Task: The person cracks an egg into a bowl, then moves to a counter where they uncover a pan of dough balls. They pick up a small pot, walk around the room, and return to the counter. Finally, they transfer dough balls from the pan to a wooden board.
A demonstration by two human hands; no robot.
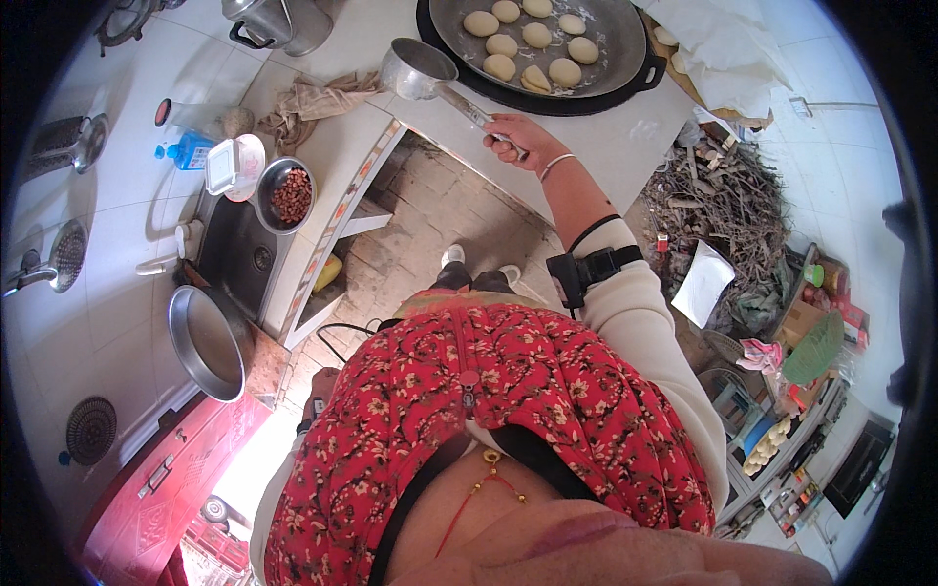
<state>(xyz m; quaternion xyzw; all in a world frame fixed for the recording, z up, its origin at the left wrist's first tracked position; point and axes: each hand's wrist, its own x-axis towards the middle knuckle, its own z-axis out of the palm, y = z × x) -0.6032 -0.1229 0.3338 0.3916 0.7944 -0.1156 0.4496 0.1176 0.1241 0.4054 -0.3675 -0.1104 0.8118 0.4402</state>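
Note:
My right hand is closed around the handle of a metal dipper. The dipper's round bowl hangs over the corner of the tiled counter, just left of a large black-rimmed pan. Several pale dough pieces lie apart from each other in that pan, amid white streaks that look like flour. One dough piece near the front looks folded. Down at my side is my left hand, partly hidden by the red floral vest, so its fingers cannot be made out.
On the left counter, a bowl of reddish-brown nuts or beans stands beside a sink. A crumpled cloth lies near the corner. Further back is a metal pot. A large metal basin leans low left; firewood is heaped right.

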